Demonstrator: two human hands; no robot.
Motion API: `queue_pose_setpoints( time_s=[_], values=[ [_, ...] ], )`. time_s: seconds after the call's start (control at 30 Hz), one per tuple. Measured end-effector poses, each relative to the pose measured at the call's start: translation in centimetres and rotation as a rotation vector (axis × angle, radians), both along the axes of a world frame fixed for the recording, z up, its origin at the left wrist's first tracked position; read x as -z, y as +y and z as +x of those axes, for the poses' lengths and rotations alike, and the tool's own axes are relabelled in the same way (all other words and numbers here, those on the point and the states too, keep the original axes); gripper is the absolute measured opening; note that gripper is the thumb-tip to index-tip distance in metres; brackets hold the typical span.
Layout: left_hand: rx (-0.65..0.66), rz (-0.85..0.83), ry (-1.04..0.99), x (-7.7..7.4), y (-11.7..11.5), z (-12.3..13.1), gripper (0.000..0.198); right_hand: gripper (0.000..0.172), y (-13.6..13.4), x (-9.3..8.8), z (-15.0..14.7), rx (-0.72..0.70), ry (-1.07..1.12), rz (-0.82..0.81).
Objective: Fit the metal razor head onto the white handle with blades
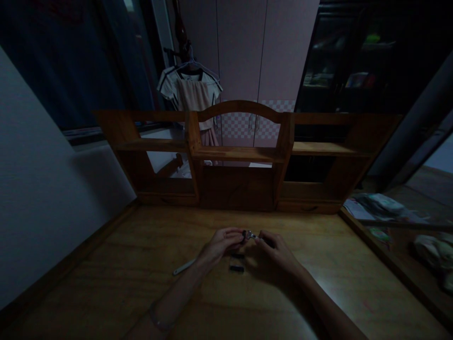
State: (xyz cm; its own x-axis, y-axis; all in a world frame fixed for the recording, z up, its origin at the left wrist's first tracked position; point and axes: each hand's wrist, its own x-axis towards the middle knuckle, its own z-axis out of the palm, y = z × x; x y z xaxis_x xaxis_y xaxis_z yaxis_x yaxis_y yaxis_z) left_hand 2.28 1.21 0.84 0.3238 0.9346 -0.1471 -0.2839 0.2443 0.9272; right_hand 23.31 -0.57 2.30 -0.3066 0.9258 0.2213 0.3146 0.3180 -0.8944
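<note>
Over the middle of the desk, my left hand [220, 244] is closed, its fingertips pinching a small dark piece [244, 234] whose kind I cannot make out. Meeting that piece from the right is a tool with a shiny metal head [251, 234] and a dark handle. My right hand [278, 249] is closed round the handle. Just below the hands lies a small dark block [237, 268], with another dark strip [238, 256] behind it. A pale, flat strip [184, 267] with a hole at one end rests beside my left forearm, partly hidden by it.
The wooden desk [212, 307] carries a low shelf unit [239, 153] along its back edge. A raised wooden edge [385, 264] bounds the right side, with cloth and papers [382, 205] beyond. A white wall [46, 189] stands at left. The room is dim.
</note>
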Motion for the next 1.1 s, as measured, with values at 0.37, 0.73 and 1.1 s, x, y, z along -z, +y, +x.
queue_pose_setpoints(
  time_s=[0.37,0.73,1.1],
  values=[
    [0.058,-0.034,-0.111,-0.4,-0.1,0.2,0.042,0.037,0.2,-0.2,0.0,-0.040,-0.092,-0.023],
    [0.124,-0.040,-0.157,-1.2,-0.4,0.0,0.050,0.037,0.1,-0.4,0.1,-0.116,0.028,-0.138],
    [0.106,-0.028,-0.125,-1.1,-0.4,0.1,0.044,0.041,0.2,-1.0,0.3,-0.127,0.041,-0.251]
  ],
)
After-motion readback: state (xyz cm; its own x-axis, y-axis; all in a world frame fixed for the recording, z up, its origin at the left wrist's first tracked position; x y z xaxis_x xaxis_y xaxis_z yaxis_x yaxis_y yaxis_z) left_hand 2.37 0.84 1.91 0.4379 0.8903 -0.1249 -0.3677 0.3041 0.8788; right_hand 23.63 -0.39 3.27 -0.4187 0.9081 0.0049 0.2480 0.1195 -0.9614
